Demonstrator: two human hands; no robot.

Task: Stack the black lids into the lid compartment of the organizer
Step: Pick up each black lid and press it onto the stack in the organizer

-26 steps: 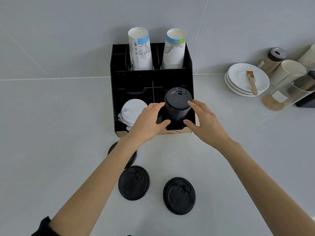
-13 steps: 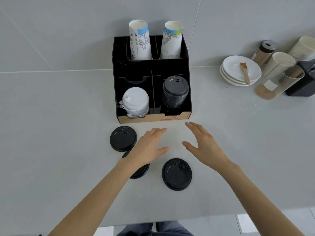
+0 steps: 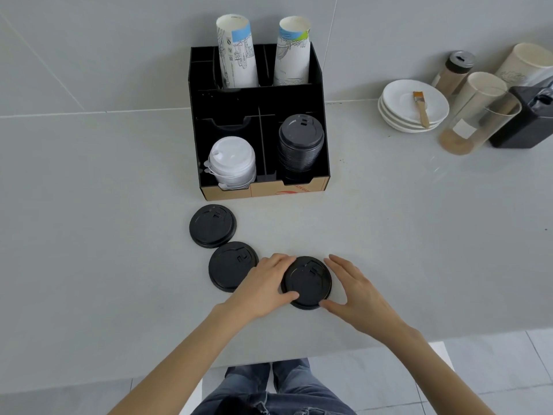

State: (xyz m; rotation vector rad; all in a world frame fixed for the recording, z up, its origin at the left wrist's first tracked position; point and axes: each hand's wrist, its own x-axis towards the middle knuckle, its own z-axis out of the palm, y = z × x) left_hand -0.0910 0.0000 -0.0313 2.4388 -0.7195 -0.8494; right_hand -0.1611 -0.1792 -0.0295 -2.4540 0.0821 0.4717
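Observation:
The black organizer (image 3: 317,85) stands at the back of the counter. Its front right compartment holds a tall stack of black lids (image 3: 301,136). Three loose black lids lie on the counter in front: one (image 3: 212,224) near the organizer, one (image 3: 229,265) below it, and one (image 3: 306,281) to the right. My left hand (image 3: 263,290) and my right hand (image 3: 357,293) cup this right lid from both sides, with fingers and thumbs on its rim. The lid lies flat on the counter. My left hand partly covers the middle lid's right edge.
White lids (image 3: 232,160) fill the front left compartment, and two paper cup stacks (image 3: 238,55) stand in the back ones. At the right sit stacked white saucers (image 3: 398,115) with a brush, a shaker, cups, a glass and a black container. The counter's front edge (image 3: 329,353) runs just below my wrists.
Both hands left the black lid stack in the organizer, drew back toward me over the counter and closed around the right loose lid. The camera view has tilted down.

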